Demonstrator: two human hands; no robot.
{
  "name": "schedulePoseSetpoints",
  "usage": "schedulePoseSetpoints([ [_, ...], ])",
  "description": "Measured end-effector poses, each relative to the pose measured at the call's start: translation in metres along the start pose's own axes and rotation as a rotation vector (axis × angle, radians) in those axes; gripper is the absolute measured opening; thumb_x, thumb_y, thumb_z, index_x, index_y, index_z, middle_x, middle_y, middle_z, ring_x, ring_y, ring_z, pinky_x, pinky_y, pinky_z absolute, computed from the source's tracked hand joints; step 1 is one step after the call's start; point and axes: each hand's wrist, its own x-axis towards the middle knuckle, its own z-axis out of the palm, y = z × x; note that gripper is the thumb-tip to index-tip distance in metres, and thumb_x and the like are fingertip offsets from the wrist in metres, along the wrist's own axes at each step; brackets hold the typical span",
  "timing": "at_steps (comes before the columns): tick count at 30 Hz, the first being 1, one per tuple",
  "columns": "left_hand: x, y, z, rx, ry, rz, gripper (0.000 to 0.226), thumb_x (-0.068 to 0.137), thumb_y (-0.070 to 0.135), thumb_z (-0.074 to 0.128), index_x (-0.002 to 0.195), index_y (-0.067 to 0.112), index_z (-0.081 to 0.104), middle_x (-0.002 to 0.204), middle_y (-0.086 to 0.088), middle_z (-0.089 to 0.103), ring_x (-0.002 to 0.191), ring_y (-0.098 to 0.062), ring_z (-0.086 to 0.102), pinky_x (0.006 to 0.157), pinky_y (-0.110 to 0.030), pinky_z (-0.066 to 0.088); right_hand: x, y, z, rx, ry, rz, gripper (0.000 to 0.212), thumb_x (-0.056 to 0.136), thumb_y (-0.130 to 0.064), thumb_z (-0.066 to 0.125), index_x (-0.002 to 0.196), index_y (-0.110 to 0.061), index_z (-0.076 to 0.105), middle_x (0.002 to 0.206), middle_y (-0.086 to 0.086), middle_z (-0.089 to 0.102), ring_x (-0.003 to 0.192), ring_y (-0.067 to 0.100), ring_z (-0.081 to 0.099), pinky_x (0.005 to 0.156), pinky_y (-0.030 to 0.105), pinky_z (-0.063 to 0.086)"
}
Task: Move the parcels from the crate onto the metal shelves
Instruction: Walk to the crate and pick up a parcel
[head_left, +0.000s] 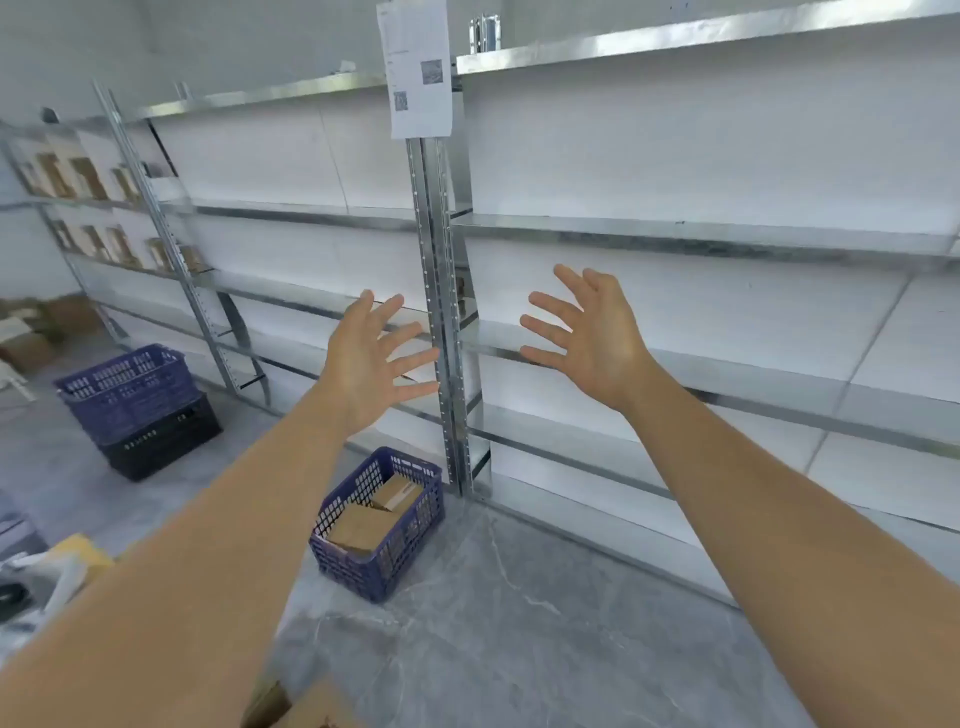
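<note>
1. Far left, an older rack (93, 208) already carries cardboard boxes on two levels, too blurred to count with confidence. Cartons lie on the floor below it (31, 332), in a loose heap.

2. Next along, two stacked crates (135, 400): one blue on top, one black beneath, parked clear of the working spot. They look like spares or empties, though their insides are not visible from here.

3. Left hand (371, 364) is up, fingers spread wide and straight, grasping nothing. It hovers in front of the shelf upright, palm turned inward, reading as a ready pose and not a reach.

4. Below that hand, the task's blue crate (379, 519) sits on the grey floor, just beside the foot of the upright post (441, 312). Handy spot, I'd say: one bend down and the shelves are right there.

5. In the crate, the parcels (363, 527): two brown cardboard ones are plainly visible, one nearer, one behind it at a tilt. More may lie underneath; cannot tell.

6. Up on the post, one printed paper sheet (418, 67) with code squares, likely a bay label.

7. Right hand (592, 332) mirrors the left: released, fingers fanned, holding nothing, in front of the middle shelf.

8. The metal shelves (727, 234) to the right show four bare levels in this bay, with no parcel on them. So the job, by my reckoning, has not yet begun here.
</note>
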Motion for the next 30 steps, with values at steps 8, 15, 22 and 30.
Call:
schedulePoseSetpoints([
  [8,0.069,-0.029,0.014,-0.061,0.198,-0.036,0.059,0.105,0.065,0.037,0.153,0.035,0.052,0.153,-0.009,0.057,0.13,-0.04,0.062,0.105,-0.066,0.05,0.103,0.018,-0.048,0.063,-0.066,0.126,0.054,0.105,-0.06,0.036,0.15,-0.036,0.051,0.141,0.005,0.065,0.129,0.031,0.063,0.101,0.055,0.055],
  [15,0.123,-0.057,0.017,-0.103,0.338,-0.041,0.06,0.106,0.063,0.033,0.156,0.034,0.049,0.157,-0.011,0.055,0.133,-0.042,0.058,0.114,-0.07,0.041,0.184,0.033,-0.075,0.065,-0.156,0.236,0.059,0.105,-0.062,0.035,0.155,-0.033,0.047,0.147,0.007,0.061,0.133,0.032,0.06,0.101,0.056,0.055],
  [22,0.159,-0.074,-0.003,-0.08,0.44,-0.055,0.064,0.105,0.066,0.032,0.159,0.034,0.046,0.158,-0.011,0.054,0.134,-0.043,0.058,0.111,-0.069,0.044,0.235,0.065,-0.076,0.019,-0.231,0.32,0.062,0.106,-0.063,0.03,0.159,-0.033,0.042,0.154,0.008,0.056,0.135,0.033,0.058,0.112,0.061,0.047],
  [30,0.202,-0.086,-0.049,-0.099,0.509,-0.072,0.059,0.105,0.064,0.034,0.153,0.035,0.051,0.146,-0.01,0.06,0.124,-0.04,0.063,0.112,-0.069,0.044,0.294,0.107,-0.052,-0.012,-0.272,0.381,0.064,0.105,-0.068,0.029,0.158,-0.035,0.042,0.148,0.008,0.058,0.134,0.034,0.059,0.107,0.059,0.051],
])
